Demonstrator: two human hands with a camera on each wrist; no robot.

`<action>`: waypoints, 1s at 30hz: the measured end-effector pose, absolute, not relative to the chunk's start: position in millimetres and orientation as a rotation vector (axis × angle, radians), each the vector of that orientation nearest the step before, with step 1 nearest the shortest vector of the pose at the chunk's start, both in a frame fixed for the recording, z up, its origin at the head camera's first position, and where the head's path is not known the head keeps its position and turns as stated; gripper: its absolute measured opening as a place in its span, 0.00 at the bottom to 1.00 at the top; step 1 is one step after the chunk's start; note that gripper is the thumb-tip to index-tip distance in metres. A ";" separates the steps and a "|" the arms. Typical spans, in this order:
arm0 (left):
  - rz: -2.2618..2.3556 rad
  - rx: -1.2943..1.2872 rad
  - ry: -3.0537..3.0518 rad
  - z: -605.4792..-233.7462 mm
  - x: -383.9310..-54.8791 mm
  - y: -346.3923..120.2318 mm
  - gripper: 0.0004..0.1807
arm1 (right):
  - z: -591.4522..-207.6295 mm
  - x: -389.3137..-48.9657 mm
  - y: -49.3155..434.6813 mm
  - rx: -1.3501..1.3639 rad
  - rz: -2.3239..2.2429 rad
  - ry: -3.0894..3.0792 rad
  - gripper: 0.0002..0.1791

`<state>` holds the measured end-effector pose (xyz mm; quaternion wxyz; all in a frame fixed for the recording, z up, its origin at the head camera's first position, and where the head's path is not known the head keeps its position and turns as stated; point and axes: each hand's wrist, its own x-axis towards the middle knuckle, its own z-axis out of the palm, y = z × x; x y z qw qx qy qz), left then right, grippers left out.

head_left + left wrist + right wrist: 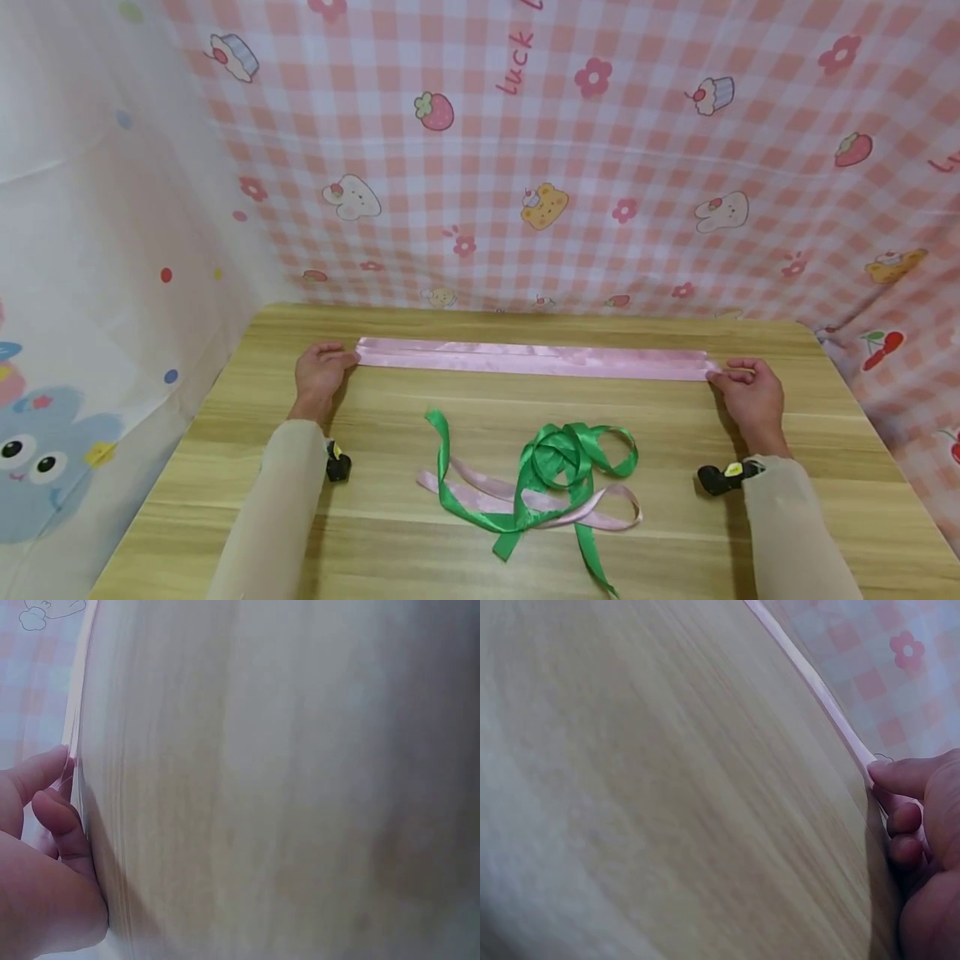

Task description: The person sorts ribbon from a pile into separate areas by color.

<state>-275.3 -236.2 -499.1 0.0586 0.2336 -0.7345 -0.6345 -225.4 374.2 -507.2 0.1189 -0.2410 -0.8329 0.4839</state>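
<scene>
It's a light yellowish-brown wood-grain table [405,567] with a long, flat strip of shiny pink satin ribbon [525,362] running sideways near the far edge, and closer in there's a loosely coiled shiny green satin ribbon [551,458] kinda tangled with a loopy pale pink satin ribbon [480,500].

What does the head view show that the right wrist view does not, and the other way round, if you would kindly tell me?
Only the head view shows the left hand, the sleeves, the green ribbon and the loose pink ribbon lying with it. Only the right wrist view gives a close, low look at the curled fingers of the right hand. Both show that hand, the held ribbon, the table and the checked cloth.
</scene>
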 end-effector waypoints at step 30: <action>-1.879 0.505 -2.313 -467.5 -253.4 -218.1 0.30 | -465.1 -193.9 339.2 -0.191 1.596 -2.489 0.10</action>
